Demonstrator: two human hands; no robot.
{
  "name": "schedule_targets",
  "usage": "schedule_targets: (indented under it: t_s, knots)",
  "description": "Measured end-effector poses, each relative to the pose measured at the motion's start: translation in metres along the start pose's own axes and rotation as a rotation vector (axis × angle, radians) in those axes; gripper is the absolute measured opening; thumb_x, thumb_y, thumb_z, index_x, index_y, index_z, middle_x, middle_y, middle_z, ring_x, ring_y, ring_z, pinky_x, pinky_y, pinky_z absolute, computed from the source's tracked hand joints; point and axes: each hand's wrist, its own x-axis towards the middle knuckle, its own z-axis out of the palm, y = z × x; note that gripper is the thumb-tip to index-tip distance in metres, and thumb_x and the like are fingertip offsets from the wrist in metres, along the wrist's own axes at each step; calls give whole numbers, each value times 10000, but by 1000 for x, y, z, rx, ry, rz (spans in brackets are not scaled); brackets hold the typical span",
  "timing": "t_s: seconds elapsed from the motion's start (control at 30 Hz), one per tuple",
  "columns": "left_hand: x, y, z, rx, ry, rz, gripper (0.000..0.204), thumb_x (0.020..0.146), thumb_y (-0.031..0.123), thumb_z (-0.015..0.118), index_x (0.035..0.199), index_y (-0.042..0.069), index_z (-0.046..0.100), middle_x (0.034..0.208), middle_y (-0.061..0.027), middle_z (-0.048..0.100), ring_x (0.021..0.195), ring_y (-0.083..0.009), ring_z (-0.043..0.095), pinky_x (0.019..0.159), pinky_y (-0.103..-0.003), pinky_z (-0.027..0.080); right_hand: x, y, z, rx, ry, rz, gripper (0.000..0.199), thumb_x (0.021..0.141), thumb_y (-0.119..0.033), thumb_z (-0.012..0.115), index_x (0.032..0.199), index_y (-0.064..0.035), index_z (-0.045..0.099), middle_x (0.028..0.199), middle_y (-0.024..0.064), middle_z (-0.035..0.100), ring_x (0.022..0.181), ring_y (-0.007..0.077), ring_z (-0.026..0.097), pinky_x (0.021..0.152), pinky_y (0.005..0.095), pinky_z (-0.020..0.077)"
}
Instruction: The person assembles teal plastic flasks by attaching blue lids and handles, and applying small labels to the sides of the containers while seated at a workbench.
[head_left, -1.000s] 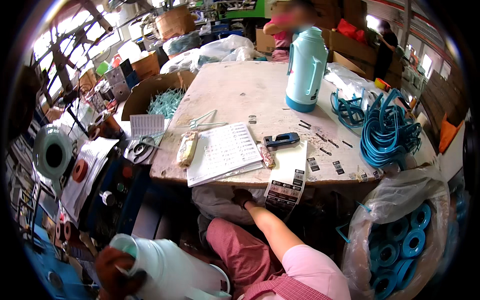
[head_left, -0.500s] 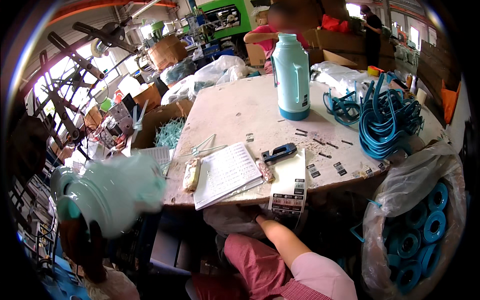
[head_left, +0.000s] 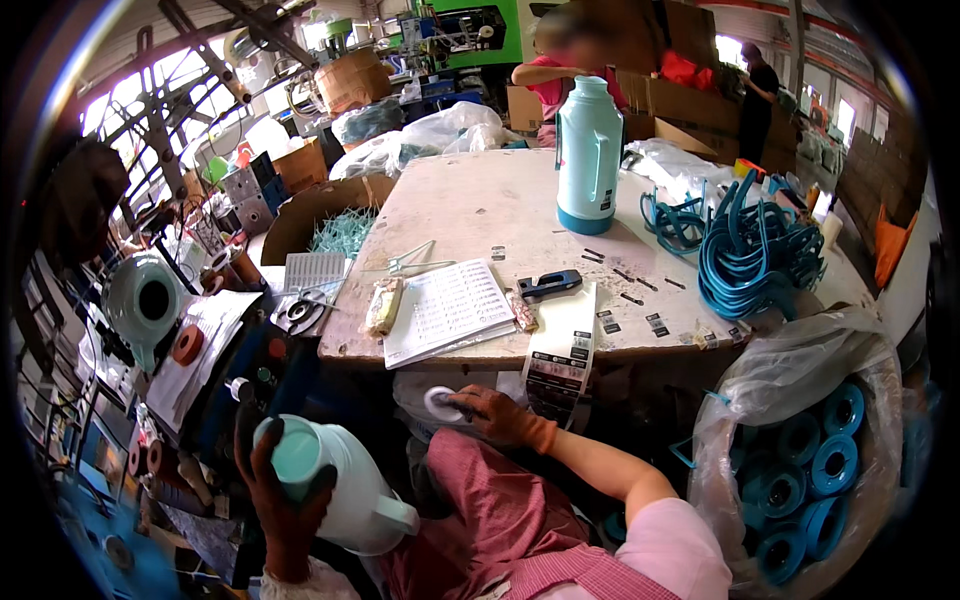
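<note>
The left hand (head_left: 283,488) gripped a probably light, stiff flask shell (head_left: 352,490) by its handy rim; the right hand (head_left: 500,415) pinched a white ring (head_left: 431,402)

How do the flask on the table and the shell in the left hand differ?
The flask stands upright; the shell is tilted in the left hand. The flask has a dark teal base; the shell shows a wide open end instead. Both are pale green, and the shell, like the flask, has a handle.

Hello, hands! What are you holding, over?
Left hand: gripping pale-green flask shell. Right hand: holding white ring. Table just beyond, papers on top.
</note>
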Motion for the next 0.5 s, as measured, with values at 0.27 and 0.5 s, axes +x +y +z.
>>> schedule_targets:
  t_s: [0.27,0.5]
  knots:
    - [0,39,37,-306,-250,61,941,535,328,833,1319,49,393,1187,-127,538,1099,-330,497,939,-405,379,17,-142,-68,-236,141,-237,274,710,-89,671,979,-73,617,936,116,579,864,287,554,718,364,468]
    - [-15,57,42,-141,-194,131,891,533,313,813,1283,35,422,1207,-142,523,1110,-339,488,937,-417,387,3,-169,-77,-252,-80,-383,174,726,-156,671,881,-93,626,983,102,544,936,298,493,826,413,378]
